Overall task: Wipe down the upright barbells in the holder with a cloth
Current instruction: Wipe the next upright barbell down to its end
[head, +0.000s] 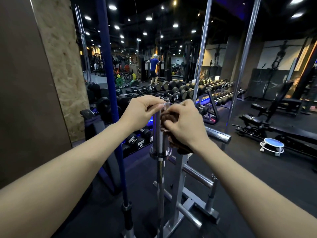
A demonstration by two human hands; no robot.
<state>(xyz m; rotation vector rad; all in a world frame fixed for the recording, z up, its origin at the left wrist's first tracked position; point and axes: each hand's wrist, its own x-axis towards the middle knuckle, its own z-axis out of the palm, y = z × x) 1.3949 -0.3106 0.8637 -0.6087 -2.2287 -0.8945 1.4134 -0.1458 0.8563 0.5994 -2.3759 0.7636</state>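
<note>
Fingers [155, 107] of the left hand [140, 112] curl over the top end of the upright barbell [158, 131]; just right of it, the right hand [185, 124] clamps a dark cloth [169, 117] against the sleeve (both forearms outstretched). Behind the barbell, dumbbells [137, 141] read "10" and "20".

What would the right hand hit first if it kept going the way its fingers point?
The right hand, holding the brown cloth, points left toward the chrome barbell sleeve. It would likely meet that sleeve first; the cloth looks already against it. Just above, the left hand grips the sleeve's top.
</note>
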